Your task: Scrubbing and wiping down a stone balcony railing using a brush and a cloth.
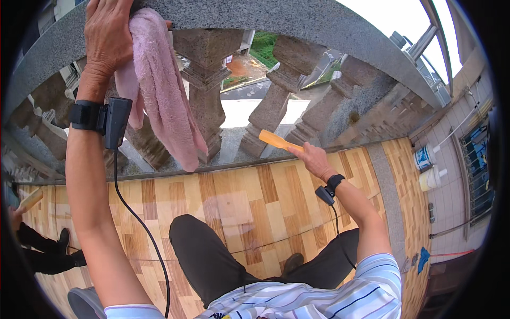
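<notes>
My left hand [108, 40] is at the grey granite handrail [255, 14], with a pink terry towel [161, 83] held in it. The towel hangs down in folds before the stone balusters [205, 91]; the hand's fingertips are partly cut off at the picture's top. Lower and to the right, my right hand [314, 161] grips an orange, flat-handled tool [275, 140]. Its broad end points up and left towards the foot of the balusters. Whether it carries bristles cannot be seen.
Wood-patterned tiles [239, 207] cover the floor. At the left, another person's hand [16, 217] holds a yellowish tool [32, 199]. A grey bucket [85, 303] stands lower left. White buckets [429, 177] and a blue mop or brush head [423, 257] are by the right wall. Cables run from both wrist devices.
</notes>
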Action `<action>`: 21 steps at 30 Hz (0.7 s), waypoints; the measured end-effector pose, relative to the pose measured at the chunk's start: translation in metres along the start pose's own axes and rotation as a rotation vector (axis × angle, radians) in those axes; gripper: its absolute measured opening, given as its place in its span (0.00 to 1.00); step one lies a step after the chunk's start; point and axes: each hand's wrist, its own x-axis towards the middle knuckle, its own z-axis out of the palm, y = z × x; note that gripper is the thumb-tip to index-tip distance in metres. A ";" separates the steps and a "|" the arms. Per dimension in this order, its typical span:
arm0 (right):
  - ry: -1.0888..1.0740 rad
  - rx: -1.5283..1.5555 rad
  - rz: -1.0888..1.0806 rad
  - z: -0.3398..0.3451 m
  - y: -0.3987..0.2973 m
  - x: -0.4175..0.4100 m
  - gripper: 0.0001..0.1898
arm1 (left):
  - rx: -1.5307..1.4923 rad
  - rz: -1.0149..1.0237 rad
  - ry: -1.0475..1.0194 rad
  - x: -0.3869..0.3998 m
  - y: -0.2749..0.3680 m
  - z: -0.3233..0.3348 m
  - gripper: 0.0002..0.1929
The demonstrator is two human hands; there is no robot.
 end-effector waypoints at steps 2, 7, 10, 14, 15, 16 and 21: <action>-0.137 0.148 0.151 0.017 -0.002 -0.035 0.29 | 0.113 -0.054 -0.152 0.008 0.000 0.000 0.44; 0.073 0.699 0.484 0.036 -0.015 -0.093 0.25 | 0.293 -0.080 -0.544 0.037 -0.008 -0.009 0.43; 0.183 1.127 0.746 0.048 -0.037 -0.079 0.24 | 0.295 0.047 -0.672 0.064 0.005 -0.007 0.48; 0.387 1.311 0.811 0.059 -0.080 0.002 0.24 | 0.325 0.108 -0.684 0.085 0.059 0.017 0.42; 0.579 1.214 0.751 0.076 -0.086 0.022 0.24 | 0.323 0.125 -0.687 0.086 0.064 0.022 0.42; 0.582 1.228 0.763 0.086 -0.087 0.039 0.24 | 0.325 0.026 -0.733 0.083 0.067 0.021 0.39; 0.526 1.450 0.958 0.086 -0.044 0.084 0.27 | 0.439 -0.157 -0.884 0.102 0.088 0.022 0.28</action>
